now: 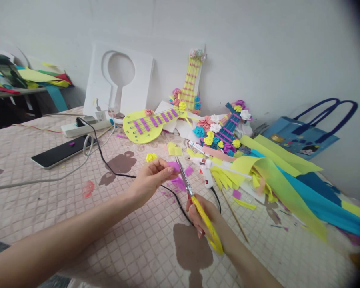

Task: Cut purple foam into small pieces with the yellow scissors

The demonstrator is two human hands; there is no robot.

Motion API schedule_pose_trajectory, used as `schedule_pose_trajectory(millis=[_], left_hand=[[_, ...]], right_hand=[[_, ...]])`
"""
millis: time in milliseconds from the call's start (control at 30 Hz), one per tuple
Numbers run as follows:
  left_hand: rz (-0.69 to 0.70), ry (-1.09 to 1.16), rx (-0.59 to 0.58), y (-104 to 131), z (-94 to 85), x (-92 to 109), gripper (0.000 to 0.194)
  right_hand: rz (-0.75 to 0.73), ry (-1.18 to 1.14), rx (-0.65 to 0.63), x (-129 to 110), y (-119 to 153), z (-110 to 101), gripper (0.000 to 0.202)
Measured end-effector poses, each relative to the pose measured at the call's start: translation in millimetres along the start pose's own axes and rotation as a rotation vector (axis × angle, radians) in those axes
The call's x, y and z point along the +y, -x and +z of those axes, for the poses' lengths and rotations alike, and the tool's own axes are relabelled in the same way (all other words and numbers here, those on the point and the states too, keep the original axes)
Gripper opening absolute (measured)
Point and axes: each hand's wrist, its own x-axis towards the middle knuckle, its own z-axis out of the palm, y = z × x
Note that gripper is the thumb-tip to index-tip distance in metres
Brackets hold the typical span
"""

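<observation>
Near the middle of the view, my left hand (151, 180) pinches a small purple paper piece (174, 165) between thumb and fingers. My right hand (204, 214) is wrapped round yellow-handled scissors (206, 220), whose blades point up and away and lie against the right side of the purple piece. Below the blades, more purple paper scraps (179, 183) lie on the tablecloth. A yellow paper flower (151, 157) sits just behind my left hand. To the right of the blades rests a white glue gun (207, 176) with a black cord.
Behind stand a yellow guitar shape (147, 128), a blue one with paper flowers (228, 130) and a white foam board (135, 86). At left lie a black tablet (61, 152) and a power strip (85, 127). Crepe paper (288, 188), a wooden stick (235, 216) and a blue bag (303, 136) are at right.
</observation>
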Motion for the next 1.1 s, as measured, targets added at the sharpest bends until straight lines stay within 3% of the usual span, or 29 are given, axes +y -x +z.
schedule_pose_trajectory(millis=[400,700,1100], left_hand=[[0.024,-0.004,0.001,-1.2,-0.9,-1.6,0.017],[0.014,0.011,-0.007,-1.6,-2.0,-2.6,0.017],[0.056,0.040,-0.167,-2.4,-1.4,-1.2,0.024]], right_hand=[[0.017,0.012,0.011,-4.5,0.7,-0.3,0.047],[0.099,-0.070,0.025,-1.9,-0.1,2.3,0.062],[0.020,-0.100,0.015,-8.6,2.1,-0.9,0.068]])
